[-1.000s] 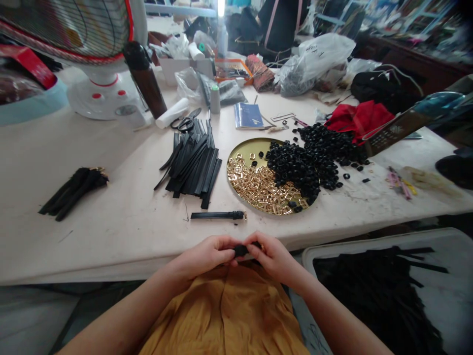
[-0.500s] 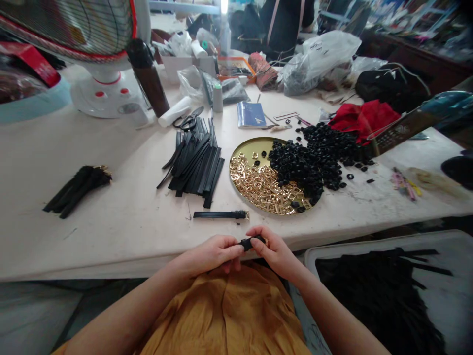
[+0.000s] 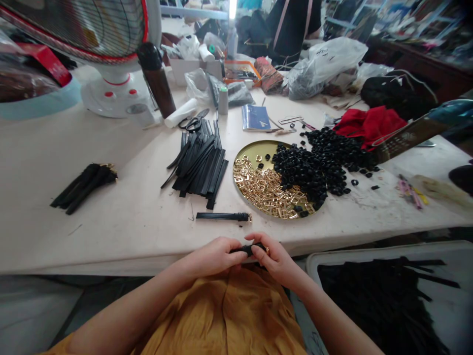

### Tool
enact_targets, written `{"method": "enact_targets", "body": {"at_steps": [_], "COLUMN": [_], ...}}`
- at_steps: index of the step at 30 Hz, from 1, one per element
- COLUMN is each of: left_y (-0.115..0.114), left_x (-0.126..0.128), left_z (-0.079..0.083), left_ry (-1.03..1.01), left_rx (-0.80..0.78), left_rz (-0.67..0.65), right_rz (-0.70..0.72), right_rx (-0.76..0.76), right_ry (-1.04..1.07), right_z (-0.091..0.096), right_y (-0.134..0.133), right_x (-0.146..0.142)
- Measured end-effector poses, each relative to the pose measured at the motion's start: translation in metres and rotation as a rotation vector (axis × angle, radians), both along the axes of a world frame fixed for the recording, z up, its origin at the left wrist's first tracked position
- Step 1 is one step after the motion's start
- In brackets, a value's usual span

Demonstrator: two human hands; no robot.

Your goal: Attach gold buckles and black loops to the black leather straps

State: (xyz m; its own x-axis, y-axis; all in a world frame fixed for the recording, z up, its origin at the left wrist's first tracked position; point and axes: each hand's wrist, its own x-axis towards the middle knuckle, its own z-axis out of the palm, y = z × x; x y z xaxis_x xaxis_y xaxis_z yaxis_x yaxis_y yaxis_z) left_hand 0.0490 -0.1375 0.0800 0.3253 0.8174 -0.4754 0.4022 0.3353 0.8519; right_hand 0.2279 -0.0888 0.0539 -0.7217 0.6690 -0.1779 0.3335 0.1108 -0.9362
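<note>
At six o'clock, I watch left hand [image 3: 218, 255] and right hand [image 3: 272, 254] pinch one slim black leather-like strap [image 3: 249, 249], presumably steadying it.

I record one narrow black strap [image 3: 247, 249], gripped at its left part by the left hand [image 3: 218, 254] and near its right end by the right hand [image 3: 271, 256]. From my remote station I see it lying roughly crosswise, just in front of the near edge of the table [image 3: 148, 251]. Gold-coloured metal [image 3: 267, 250] shows at its right end, beside the right fingertips. Visible surface: dark. Fingers cover much of its length; I cannot verify the covered portions.
</note>
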Motion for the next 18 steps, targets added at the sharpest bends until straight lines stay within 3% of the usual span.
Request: {"method": "enact_targets", "body": {"at_steps": [9,13,18], "left_y": [0.000,-0.003,-0.004], "left_x": [0.007,-0.002,-0.005], "left_z": [-0.003,0.007,0.010], "left_ry": [0.107,0.067,-0.092], "left_rx": [0.161,0.089,-0.019], "left_rz": [0.044,-0.011,-0.011], "right_rz": [0.050,0.038,0.054], "right_rx": [0.180,0.123,-0.052], "right_ry": [-0.073,-0.054,0.049], "right_z": [0.009,0.008,0.012], "right_y": [0.008,0.007,0.005], "right_x": [-0.003,-0.002,0.001]}}
